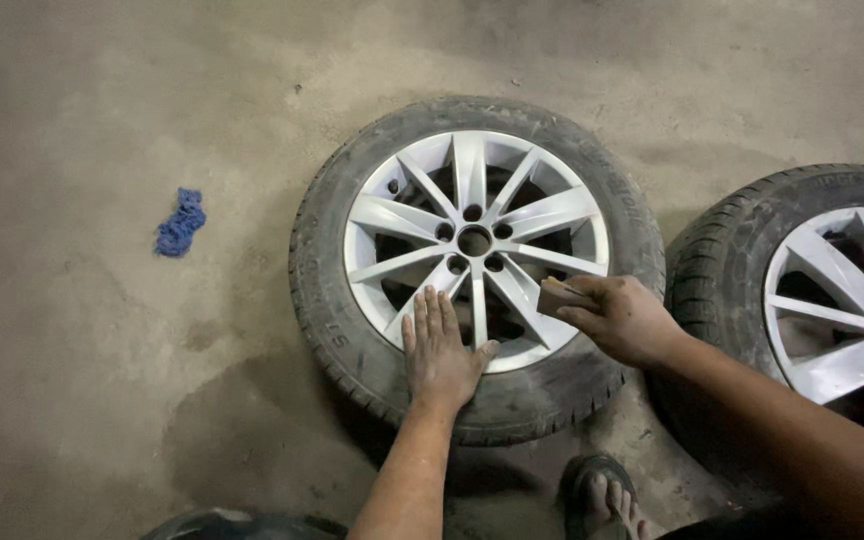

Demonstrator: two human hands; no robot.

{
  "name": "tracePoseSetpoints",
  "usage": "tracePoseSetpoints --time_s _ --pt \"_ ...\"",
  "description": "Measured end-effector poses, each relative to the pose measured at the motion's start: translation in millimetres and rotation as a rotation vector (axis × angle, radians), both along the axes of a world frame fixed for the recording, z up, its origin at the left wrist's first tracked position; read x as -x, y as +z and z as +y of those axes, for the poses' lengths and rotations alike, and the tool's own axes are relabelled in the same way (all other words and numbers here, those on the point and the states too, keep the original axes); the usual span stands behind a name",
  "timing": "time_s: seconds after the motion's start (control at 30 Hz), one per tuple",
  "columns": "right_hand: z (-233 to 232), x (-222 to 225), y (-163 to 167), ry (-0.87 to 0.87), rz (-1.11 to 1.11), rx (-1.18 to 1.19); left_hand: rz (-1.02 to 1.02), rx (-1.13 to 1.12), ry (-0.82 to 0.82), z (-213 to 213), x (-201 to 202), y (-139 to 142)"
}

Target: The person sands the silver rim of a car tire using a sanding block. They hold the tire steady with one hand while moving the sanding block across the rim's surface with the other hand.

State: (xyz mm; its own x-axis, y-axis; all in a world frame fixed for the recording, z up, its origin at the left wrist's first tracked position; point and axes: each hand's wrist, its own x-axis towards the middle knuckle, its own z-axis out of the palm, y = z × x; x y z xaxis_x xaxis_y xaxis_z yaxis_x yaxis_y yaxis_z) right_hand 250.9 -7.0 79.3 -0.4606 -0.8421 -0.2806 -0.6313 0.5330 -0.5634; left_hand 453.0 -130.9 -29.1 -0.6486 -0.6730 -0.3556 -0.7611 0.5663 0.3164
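Sanding looks to be the step in hand: I judge I am working over the silver rim of the wheel lying flat on the floor in front of me, and have reached its near right part. The wheel sits mid-scene, its tyre dusty and worn. A second wheel lies to the right, its tyre just beside the first, partly cut off by the edge of view.

My left hand lies flat and fully open, fingers straight and together, palm down on the near spokes and rim edge. It holds nothing; it seems to be steadying the wheel.

My right hand is closed around a small brownish block, pinched between thumb and fingers, with its left end sticking out over the rim's right side. I cannot tell whether the block touches the metal or hovers just above it.

The next move, as I judge it, calls for pressing the block down on the spoke or rim lip beside it and rubbing with even strokes, while the flat hand keeps the wheel from shifting.

A blue rag lies crumpled on the floor well to the left. My sandalled foot shows at the near edge.
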Motion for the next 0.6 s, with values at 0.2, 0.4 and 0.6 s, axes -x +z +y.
tracePoseSetpoints --time_s 0.2,0.4,0.6 --pt "-4.9 1.5 8.6 -0.008 -0.035 -0.008 0.087 0.098 -0.006 -12.7 11.5 -2.4" --pt "-6.6 5.9 8.3 0.003 -0.017 -0.013 0.066 0.092 -0.083 -27.6 8.5 -0.2" --pt "-22.3 14.1 23.7 -0.003 -0.065 0.016 -0.118 -0.016 0.060 -20.6 -11.5 15.0"
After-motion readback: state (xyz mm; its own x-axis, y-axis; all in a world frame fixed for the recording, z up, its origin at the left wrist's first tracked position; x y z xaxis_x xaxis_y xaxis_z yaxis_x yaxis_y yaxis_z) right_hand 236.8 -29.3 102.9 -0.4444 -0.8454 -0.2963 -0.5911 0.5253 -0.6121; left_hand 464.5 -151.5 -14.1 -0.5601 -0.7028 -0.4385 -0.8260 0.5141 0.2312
